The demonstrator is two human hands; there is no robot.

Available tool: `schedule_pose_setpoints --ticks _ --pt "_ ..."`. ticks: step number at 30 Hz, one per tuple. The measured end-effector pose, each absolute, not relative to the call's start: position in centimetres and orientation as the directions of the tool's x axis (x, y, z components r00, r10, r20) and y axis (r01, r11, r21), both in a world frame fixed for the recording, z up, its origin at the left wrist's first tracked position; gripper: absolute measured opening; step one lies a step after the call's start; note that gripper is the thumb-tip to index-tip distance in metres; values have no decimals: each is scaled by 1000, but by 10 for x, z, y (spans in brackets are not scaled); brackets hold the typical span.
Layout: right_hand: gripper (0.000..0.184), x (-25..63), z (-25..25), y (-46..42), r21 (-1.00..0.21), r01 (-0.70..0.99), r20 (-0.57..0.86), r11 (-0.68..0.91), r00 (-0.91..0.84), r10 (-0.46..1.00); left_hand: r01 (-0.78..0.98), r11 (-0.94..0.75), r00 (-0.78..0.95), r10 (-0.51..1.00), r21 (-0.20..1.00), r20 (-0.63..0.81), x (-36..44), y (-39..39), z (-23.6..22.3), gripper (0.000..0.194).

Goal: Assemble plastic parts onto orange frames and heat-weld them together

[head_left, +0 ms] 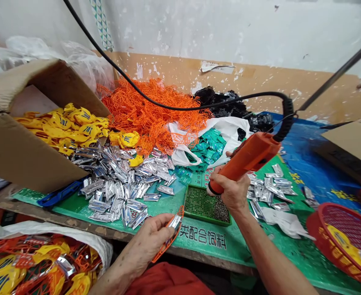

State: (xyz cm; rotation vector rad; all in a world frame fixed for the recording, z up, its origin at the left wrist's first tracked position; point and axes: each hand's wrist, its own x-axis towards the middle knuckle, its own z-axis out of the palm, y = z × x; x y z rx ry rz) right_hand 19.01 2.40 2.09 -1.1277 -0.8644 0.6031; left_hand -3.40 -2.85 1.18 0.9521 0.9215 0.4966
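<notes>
My left hand pinches an orange plastic frame with a shiny silver plate lying on it, near the table's front edge. In my right hand is an orange electric screwdriver, held tilted with its lower end over a green tray. The tray has a grid of small holes, and a heap of small screws fills its right end. My fingers wrap round the screwdriver's body; its tip is hidden. A black cable runs from its top.
Silver plates lie piled at left, with more at right. Behind are orange frames, yellow parts in a tipped cardboard box, and teal pieces. A red basket stands right; a white sack sits lower left.
</notes>
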Motion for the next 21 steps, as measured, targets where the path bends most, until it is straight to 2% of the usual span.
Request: schedule_pose_setpoints --ticks 6,10,15,18,21 --pt "16 191 34 23 -916 -40 308 399 566 764 19 518 530 720 855 -448 -33 -28 14 26" --pt "15 180 60 11 -897 -148 288 416 519 805 38 496 519 732 868 -441 -32 -28 14 23" --pt "53 151 82 -14 -857 -341 254 387 373 892 33 493 503 743 869 -441 -31 -28 11 22" --pt "65 135 83 -24 -840 -436 228 323 258 939 -17 499 510 750 866 -422 -29 -28 9 22" --pt "70 126 79 -27 -835 -455 236 311 214 948 -46 502 524 748 864 -407 -29 -28 10 21"
